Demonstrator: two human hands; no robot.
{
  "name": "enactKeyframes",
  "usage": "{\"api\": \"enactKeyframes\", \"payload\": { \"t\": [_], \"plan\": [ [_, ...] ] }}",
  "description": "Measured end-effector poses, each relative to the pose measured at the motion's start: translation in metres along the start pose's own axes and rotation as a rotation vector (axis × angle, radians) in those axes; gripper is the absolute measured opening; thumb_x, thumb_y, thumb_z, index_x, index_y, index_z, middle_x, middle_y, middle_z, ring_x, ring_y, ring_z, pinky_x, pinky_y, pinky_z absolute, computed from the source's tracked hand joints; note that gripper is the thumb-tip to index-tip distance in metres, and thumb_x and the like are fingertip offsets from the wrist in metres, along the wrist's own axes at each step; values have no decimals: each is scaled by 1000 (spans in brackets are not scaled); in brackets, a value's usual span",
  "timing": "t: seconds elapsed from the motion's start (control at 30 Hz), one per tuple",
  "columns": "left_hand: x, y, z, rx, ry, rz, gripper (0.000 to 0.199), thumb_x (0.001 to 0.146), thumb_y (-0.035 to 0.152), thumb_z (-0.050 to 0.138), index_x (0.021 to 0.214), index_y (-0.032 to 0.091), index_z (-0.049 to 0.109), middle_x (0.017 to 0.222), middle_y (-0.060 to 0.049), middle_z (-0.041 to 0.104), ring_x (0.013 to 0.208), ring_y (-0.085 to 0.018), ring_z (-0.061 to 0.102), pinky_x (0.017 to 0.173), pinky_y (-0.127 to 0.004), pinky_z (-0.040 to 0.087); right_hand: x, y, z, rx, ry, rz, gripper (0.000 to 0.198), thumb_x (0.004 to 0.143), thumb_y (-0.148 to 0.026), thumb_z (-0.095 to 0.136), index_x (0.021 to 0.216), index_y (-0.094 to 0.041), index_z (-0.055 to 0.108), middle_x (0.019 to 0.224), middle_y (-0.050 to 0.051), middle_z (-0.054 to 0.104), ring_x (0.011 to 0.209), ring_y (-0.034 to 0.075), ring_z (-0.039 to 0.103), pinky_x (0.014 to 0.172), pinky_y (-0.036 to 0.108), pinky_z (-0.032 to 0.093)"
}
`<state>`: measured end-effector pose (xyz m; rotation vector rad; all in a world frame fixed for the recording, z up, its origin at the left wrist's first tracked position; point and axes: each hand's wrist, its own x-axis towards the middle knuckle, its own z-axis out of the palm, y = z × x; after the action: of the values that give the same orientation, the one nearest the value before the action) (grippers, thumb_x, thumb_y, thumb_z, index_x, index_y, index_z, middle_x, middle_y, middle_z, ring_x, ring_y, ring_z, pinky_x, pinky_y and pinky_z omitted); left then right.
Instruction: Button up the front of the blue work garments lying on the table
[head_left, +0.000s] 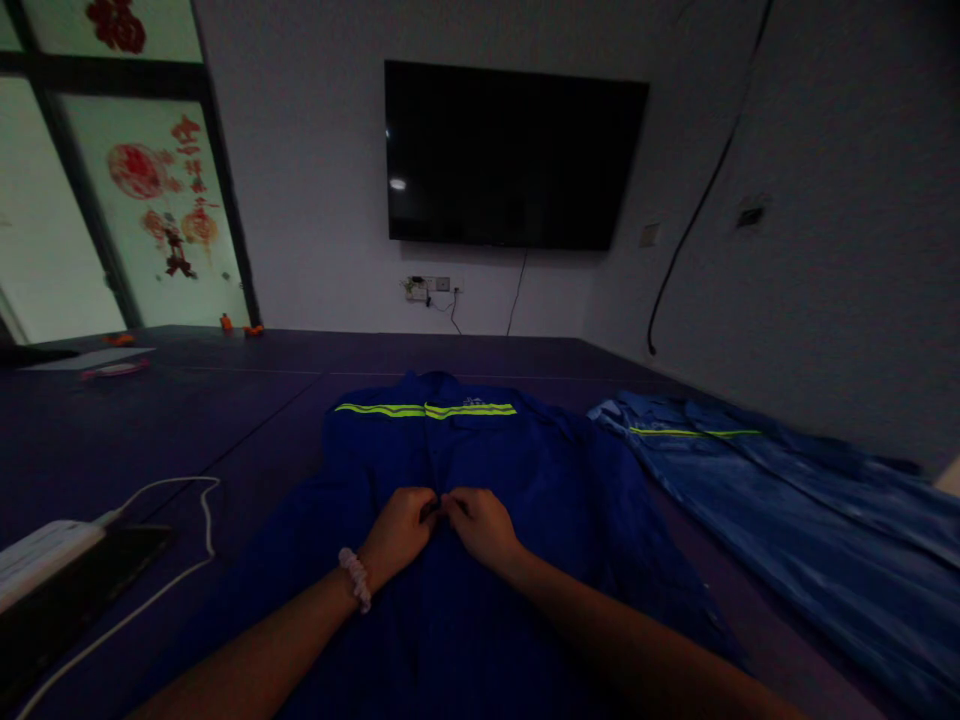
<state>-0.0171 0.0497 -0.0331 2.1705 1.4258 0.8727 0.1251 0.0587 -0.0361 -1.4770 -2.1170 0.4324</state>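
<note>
At far left, a glass door with red decorations; small orange objects sit near its foot. At near left, a white box lies against a black slab on the purple surface, and a white cable loops out from the box to the right. At near centre, a dark blue jacket is spread front up, its collar at the far end and a yellow stripe across the chest. The left hand, a pink band on its wrist, has its grip drawn together in a pinch on the jacket's front edge. Beyond, a dark screen hangs on the wall above sockets. Just right of the left hand, the right hand pinches the same edge, grip likewise closed, fingertips nearly meeting; whether a fastener lies between them cannot be told. At right, a paler blue garment lies beside the jacket, below a black cord along the wall.
</note>
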Motion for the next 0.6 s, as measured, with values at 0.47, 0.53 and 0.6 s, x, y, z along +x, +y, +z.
{"api": "enactKeyframes", "payload": {
  "t": [0.47, 0.53, 0.6],
  "plan": [
    [0, -2, 1, -4, 3, 27, 25, 75, 21, 45, 52, 16, 49, 56, -4, 56, 52, -12, 49, 49, -23, 27, 0, 1, 1, -39, 10, -6, 32, 85, -30, 39, 66, -18, 61, 59, -1, 58, 52, 8, 48, 47, 21, 23],
    [0, -2, 2, -19, 15, 9, 24, 74, 20, 46, 50, 16, 49, 54, -3, 55, 50, -12, 47, 49, -22, 26, 0, 0, 1, -41, 11, -11, 31, 85, -30, 39, 66, -18, 61, 59, -1, 58, 52, 8, 48, 47, 21, 23],
    [1, -2, 2, -27, 21, -2, 23, 72, 20, 47, 50, 16, 49, 53, -2, 55, 50, -12, 46, 48, -22, 26, 1, 0, 1, -45, 8, -10, 31, 85, -29, 40, 65, -18, 61, 59, -1, 59, 53, 8, 49, 47, 21, 23]
  ]
}}
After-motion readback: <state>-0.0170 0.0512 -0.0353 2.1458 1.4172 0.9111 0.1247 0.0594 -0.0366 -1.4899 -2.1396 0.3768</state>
